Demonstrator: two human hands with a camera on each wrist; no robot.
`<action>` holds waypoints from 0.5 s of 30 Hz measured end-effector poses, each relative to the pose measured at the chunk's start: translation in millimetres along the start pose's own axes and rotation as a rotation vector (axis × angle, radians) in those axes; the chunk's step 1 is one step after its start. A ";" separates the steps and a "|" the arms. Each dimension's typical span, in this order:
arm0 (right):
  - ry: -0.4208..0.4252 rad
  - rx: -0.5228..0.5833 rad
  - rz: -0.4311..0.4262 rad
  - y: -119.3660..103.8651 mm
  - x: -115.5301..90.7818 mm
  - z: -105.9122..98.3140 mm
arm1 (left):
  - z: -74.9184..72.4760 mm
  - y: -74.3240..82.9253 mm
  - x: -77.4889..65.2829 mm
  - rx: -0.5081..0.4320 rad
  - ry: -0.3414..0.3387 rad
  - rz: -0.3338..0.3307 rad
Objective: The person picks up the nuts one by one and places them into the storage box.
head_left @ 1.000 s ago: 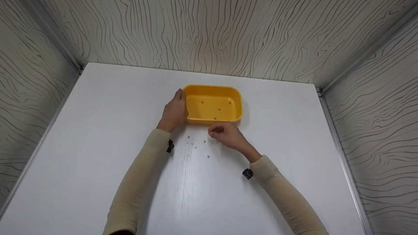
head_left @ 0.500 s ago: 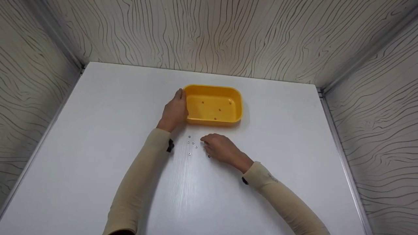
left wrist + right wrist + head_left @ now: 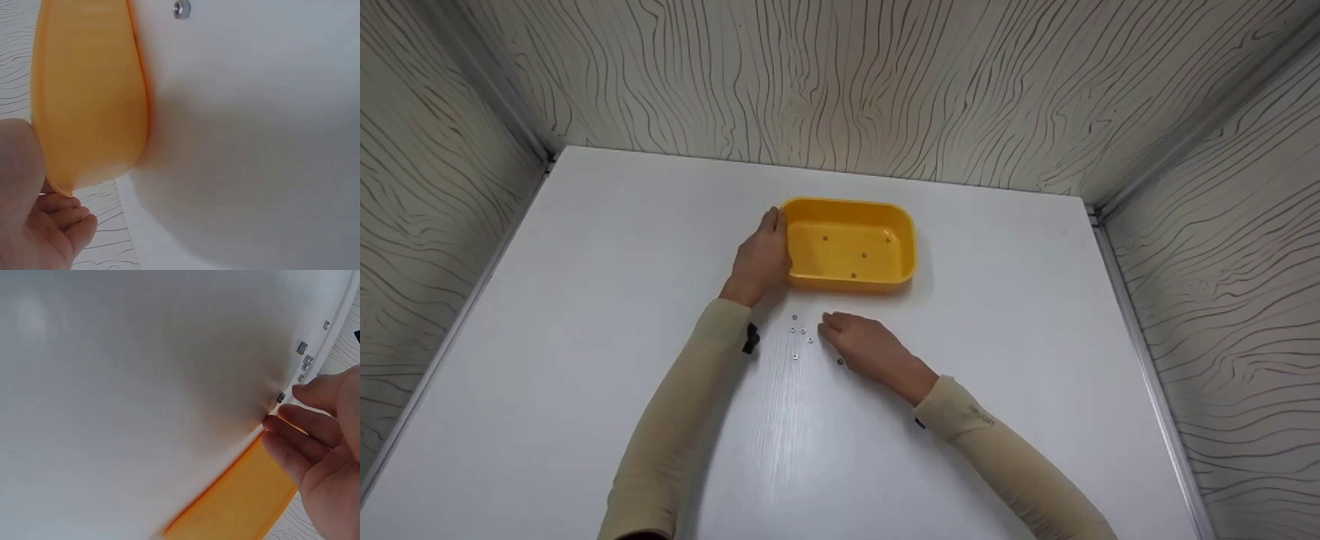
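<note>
A yellow plastic bin (image 3: 847,285) stands on the white table with several small metal nuts (image 3: 864,256) spread over its floor. My left hand (image 3: 761,259) grips its left end; in the left wrist view the rim runs between thumb side and curled fingers (image 3: 79,233). In front of the bin my right hand (image 3: 870,349) is low over the table. Its thumb and fingers are apart in the right wrist view, with a nut (image 3: 281,397) close by the tips. More loose nuts (image 3: 803,331) lie left of this hand, and one nut (image 3: 840,361) sits just below it.
The white table (image 3: 585,337) meets patterned panels (image 3: 840,90) at the back and both sides. A dark wrist strap (image 3: 751,339) shows on the left sleeve. One nut (image 3: 181,9) lies near the bin's outer wall in the left wrist view.
My right hand has moved from the bin's front edge down and left to the loose nuts, its pinched fingers loosening, and now covers one nut. The left hand and bin have stayed put.
</note>
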State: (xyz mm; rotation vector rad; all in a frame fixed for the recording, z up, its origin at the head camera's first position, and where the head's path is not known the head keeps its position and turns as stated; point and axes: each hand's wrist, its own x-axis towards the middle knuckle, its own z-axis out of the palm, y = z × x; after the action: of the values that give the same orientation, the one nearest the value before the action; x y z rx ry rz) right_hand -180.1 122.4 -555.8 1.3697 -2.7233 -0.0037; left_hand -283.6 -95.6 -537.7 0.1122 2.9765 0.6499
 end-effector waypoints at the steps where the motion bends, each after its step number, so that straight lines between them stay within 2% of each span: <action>1: -0.013 -0.029 -0.008 -0.7 -0.6 0.3 | 0.1 -0.1 0.3 0.000 0.000 0.000; 8: -0.116 -0.147 -0.020 -6.1 -3.6 -0.1 | 0.4 -0.2 0.6 -0.010 -0.014 -0.024; 15: -0.178 -0.275 -0.055 -9.0 -2.8 -6.7 | -1.4 2.0 -0.3 -0.108 -0.039 -0.079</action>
State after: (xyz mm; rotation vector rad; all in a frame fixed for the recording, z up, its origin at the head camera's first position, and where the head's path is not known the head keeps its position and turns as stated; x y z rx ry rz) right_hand -170.7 119.5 -549.8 1.4218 -2.6900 -0.5074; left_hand -283.4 -94.3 -535.6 -0.0001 2.8850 0.7866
